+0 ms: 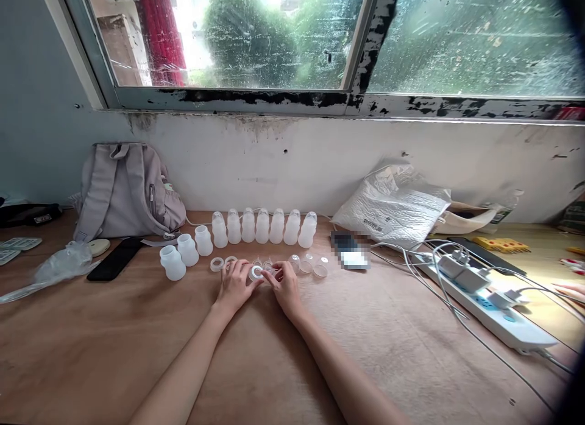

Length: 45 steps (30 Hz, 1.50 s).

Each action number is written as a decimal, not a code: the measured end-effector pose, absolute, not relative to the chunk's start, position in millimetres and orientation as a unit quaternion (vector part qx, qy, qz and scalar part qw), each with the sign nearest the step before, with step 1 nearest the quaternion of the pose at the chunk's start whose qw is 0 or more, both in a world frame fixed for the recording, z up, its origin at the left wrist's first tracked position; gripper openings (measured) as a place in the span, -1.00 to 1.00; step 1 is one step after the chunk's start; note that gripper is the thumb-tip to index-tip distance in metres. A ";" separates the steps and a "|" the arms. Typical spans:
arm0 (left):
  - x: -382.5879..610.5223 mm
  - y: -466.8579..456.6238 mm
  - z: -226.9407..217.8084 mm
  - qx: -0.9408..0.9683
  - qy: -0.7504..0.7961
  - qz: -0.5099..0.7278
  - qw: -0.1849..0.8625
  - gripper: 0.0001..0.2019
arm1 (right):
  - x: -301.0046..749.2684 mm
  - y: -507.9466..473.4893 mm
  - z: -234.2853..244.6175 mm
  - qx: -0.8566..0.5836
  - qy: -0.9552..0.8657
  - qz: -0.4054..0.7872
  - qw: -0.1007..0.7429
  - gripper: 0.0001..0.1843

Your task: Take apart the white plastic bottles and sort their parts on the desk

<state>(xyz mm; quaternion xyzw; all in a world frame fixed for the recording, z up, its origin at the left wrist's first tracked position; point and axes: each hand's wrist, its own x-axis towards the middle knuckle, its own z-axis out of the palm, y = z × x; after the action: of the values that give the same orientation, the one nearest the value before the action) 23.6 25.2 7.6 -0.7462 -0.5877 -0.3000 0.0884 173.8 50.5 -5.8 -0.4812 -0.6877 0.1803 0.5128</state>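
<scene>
My left hand pinches a white bottle collar ring from its left side. On the ring's other side, the fingertips of my right hand close on it too. Just behind the fingers are clear bottle teats, partly hidden. Two more white collar rings lie beside my left hand. Clear dome caps sit to the right of my right hand. Three uncapped frosted baby bottles stand at the left, and behind the small parts runs a row of several capped baby bottles.
A black phone, a clear plastic bag and a grey backpack are on the left. A silver mailer bag, cables and a white power strip occupy the right. Another person's hand shows at the right edge.
</scene>
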 end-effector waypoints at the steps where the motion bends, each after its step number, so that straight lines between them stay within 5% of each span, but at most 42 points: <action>1: 21.1 27.4 7.1 -0.736 -0.600 -0.299 0.096 -0.68 | 175.1 51.0 -5.1 -0.490 -0.678 0.175 0.519 -0.75; 22: 12.3 43.0 -6.9 -0.681 -0.690 -0.232 0.084 -0.58 | 178.3 69.5 -15.2 -0.613 -0.690 0.103 0.371 -0.65; 45: 12.0 39.1 -10.3 -0.692 -0.692 -0.198 0.059 -0.56 | 182.6 78.0 -18.6 -0.604 -0.674 0.115 0.409 -0.70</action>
<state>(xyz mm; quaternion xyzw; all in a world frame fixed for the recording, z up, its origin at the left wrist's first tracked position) 12.0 39.1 -10.3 -0.6919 -0.6918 -0.1980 0.0591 182.6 78.0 -18.6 -0.6039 -0.6744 0.1152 0.4089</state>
